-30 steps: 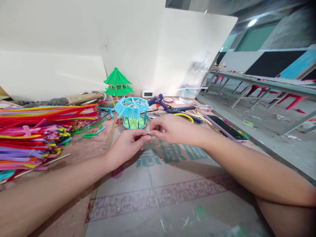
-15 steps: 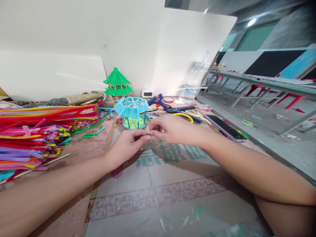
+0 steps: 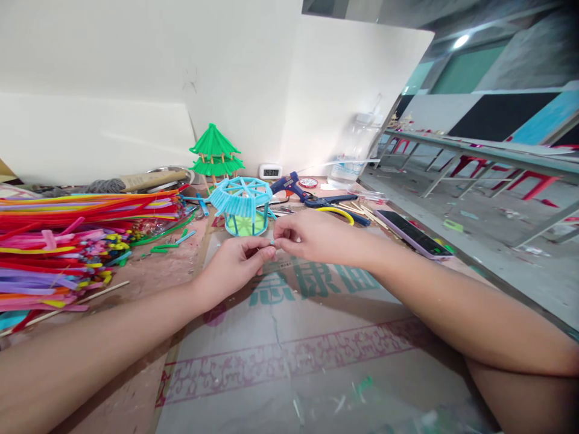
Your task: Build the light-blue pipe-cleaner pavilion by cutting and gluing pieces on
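Observation:
My left hand (image 3: 242,260) and my right hand (image 3: 305,235) meet fingertip to fingertip above the printed cardboard sheet (image 3: 253,374). Both are closed in a pinch. A tiny light-blue bit (image 3: 272,242) shows between the fingertips; most of it is hidden, so I cannot tell its kind. Just behind my hands stands a small light-blue pavilion model (image 3: 246,208), its roof frame partly covered with blue strips over a green base. Farther back is a green two-tiered pagoda model (image 3: 215,150).
Bundles of colourful pipe cleaners (image 3: 85,241) lie at left. Behind my hands are a blue glue gun (image 3: 292,185), dark-handled pliers (image 3: 330,200), a digital timer (image 3: 270,172) and a plastic jug (image 3: 355,150). A phone (image 3: 411,234) and thin wooden sticks (image 3: 362,211) lie at right.

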The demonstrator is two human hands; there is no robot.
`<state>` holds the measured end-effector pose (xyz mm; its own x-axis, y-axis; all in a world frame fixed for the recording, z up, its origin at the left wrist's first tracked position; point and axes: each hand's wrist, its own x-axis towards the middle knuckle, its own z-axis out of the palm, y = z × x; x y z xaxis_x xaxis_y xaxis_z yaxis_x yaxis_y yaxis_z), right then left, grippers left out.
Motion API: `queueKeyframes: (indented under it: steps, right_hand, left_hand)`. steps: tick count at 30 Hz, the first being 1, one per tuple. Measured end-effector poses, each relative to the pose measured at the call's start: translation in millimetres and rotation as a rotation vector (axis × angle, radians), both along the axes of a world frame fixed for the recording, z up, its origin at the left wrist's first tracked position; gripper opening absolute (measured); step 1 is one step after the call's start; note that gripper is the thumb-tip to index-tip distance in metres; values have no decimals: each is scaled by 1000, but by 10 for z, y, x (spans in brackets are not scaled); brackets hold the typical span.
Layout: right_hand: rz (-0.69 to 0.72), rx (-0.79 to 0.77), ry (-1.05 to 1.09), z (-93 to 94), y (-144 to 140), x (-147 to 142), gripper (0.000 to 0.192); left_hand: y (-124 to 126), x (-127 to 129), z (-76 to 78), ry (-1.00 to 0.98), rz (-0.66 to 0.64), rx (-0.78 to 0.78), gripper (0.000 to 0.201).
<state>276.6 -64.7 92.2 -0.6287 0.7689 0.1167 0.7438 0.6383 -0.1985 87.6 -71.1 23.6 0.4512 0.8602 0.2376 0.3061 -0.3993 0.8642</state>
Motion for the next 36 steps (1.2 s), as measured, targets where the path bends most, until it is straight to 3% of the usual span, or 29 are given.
queueKeyframes:
  steps: [19,36]
  right_hand:
    - [-6,-20,10,-11,-10,-16,16]
    - [-14,-186,9,62,68,53,21]
  left_hand:
    - [-36,-12,68,53,25,22,37]
    - [-11,-8,68,46,61,-53,38]
